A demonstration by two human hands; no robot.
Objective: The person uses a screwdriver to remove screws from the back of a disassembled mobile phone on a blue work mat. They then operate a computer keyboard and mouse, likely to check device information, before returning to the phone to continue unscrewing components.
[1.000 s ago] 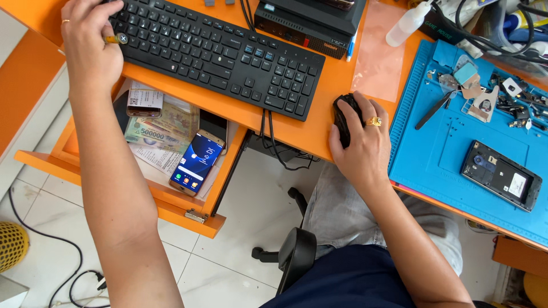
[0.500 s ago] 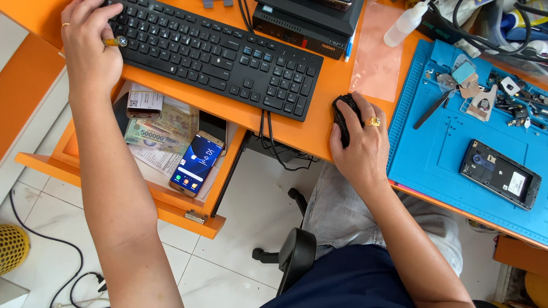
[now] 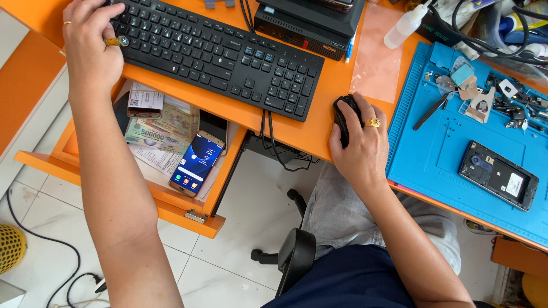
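1. Across the last second almost nothing shifts: the left hand (image 3: 91,51) stays on the left end of the black keyboard (image 3: 217,54), and the right hand (image 3: 359,145) stays cupped over the black mouse (image 3: 342,117). Judged from that, the person is paused at the computer, not handling the parts on the mat.
2. The left hand lies palm down with fingers curled onto the keys, and a small yellow-handled screwdriver (image 3: 116,41) is tucked between its fingers; it grips that tool loosely.
3. The right hand is closed lightly around the mouse, at about 3 o'clock from the keyboard, on the orange desk (image 3: 302,134).
4. Phones, counted: two. One smartphone (image 3: 197,163) with a lit screen lies in the open drawer (image 3: 171,205), at 6 o'clock from the keyboard. One opened phone (image 3: 498,175), back cover off, lies on the blue work mat (image 3: 434,171), at 3 o'clock from the mouse.
5. One keyboard, one mouse, one white squeeze bottle (image 3: 404,25) at 1 o'clock from the mouse.
6. The drawer also holds banknotes (image 3: 162,128) and paper slips; their number cannot be told.
7. Rings: two, one on each hand.
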